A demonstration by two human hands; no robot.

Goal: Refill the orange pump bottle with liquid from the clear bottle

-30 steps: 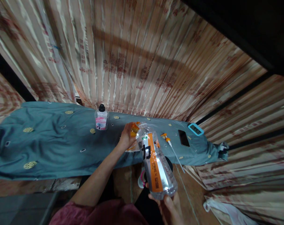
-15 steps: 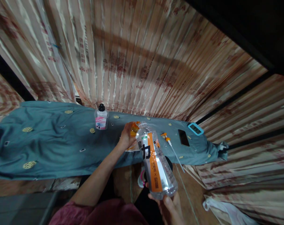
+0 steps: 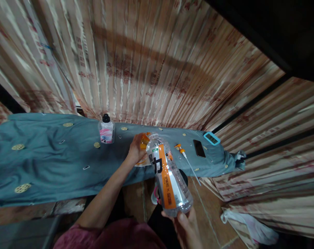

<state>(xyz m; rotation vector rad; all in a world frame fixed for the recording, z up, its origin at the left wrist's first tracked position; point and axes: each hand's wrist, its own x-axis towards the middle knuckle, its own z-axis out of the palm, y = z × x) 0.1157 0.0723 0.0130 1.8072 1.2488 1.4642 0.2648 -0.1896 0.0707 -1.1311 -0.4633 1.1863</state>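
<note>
My right hand is closed around the base of a large clear plastic drink bottle with a silver and orange label. The bottle is tilted, its mouth up and away from me, beside my left hand. My left hand is wrapped around a bottle with an orange neck, standing on the cloth; its lower body is mostly hidden behind the hand and the drink bottle. Whether liquid passes between the two mouths I cannot tell. To the right lies an orange pump head with a long white tube.
A clear bottle with a black cap and pink label stands on the green patterned cloth to the left. At right lie a black phone and a blue-framed digital timer. A pleated curtain hangs behind. A white bag is at lower right.
The view has shifted a little, so things sit slightly further left. Both hands keep their hold, and the drink bottle stays tilted at the orange-necked bottle.
</note>
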